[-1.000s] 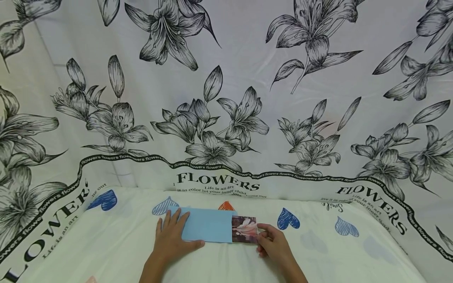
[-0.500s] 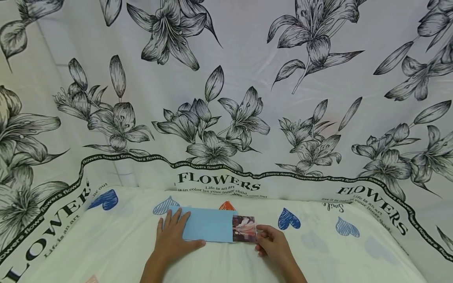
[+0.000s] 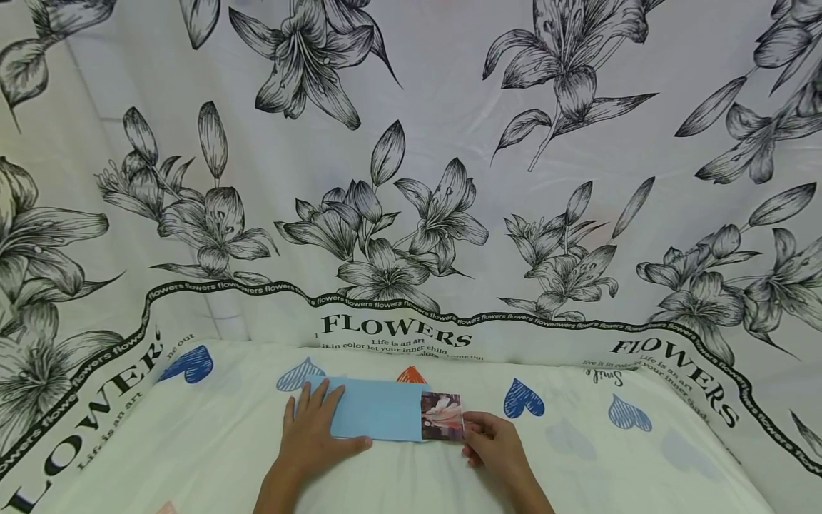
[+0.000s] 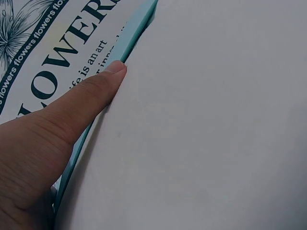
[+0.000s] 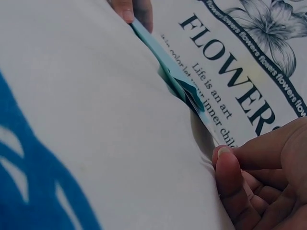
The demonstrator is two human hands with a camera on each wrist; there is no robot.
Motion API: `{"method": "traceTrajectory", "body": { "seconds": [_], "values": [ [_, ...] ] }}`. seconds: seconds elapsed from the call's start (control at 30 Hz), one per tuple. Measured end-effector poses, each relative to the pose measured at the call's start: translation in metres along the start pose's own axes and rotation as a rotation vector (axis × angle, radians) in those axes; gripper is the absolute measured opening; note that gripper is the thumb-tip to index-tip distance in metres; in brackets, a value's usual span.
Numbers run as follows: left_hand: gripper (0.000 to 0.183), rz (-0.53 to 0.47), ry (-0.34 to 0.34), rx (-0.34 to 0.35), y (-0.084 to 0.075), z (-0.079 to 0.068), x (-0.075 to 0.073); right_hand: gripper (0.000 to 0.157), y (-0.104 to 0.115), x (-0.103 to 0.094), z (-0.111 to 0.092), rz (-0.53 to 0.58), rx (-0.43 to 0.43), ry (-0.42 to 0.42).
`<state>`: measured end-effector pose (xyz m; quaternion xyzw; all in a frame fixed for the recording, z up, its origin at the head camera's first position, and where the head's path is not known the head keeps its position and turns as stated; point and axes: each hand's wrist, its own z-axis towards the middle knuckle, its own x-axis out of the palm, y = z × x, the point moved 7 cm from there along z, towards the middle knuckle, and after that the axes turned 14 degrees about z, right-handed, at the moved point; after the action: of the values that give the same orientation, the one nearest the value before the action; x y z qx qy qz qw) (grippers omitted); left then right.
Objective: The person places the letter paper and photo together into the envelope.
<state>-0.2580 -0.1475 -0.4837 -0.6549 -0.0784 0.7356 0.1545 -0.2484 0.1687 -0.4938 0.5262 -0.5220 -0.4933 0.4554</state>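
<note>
A light blue paper envelope (image 3: 379, 410) lies flat on the white bedspread in the head view. My left hand (image 3: 311, 432) rests on its left end, fingers spread and thumb along the near edge. In the left wrist view the thumb (image 4: 86, 98) presses the envelope's edge. Out of the envelope's right end sticks a photo (image 3: 439, 415) with pink and dark tones; its left part is hidden inside. My right hand (image 3: 497, 442) pinches the photo's right edge between thumb and forefinger. The envelope's mouth (image 5: 189, 91) gapes slightly in the right wrist view.
The bedspread (image 3: 398, 478) is white with printed hearts, among them a dark blue heart (image 3: 523, 398) right of the hands. Behind it hangs a white curtain (image 3: 437, 86) with black lily drawings and lettering.
My right hand has shifted slightly left with the photo, and a little less of the photo shows outside the envelope. The left hand and the envelope have stayed in place.
</note>
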Motion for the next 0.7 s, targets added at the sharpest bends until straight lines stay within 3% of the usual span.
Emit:
{"method": "traceTrajectory", "body": {
  "seconds": [0.7],
  "values": [
    [0.117,0.02,0.009,-0.011,0.0037,0.0044,0.0062,0.03,0.0025,0.0092,0.0001,-0.08,-0.002,-0.021]
  ]
}}
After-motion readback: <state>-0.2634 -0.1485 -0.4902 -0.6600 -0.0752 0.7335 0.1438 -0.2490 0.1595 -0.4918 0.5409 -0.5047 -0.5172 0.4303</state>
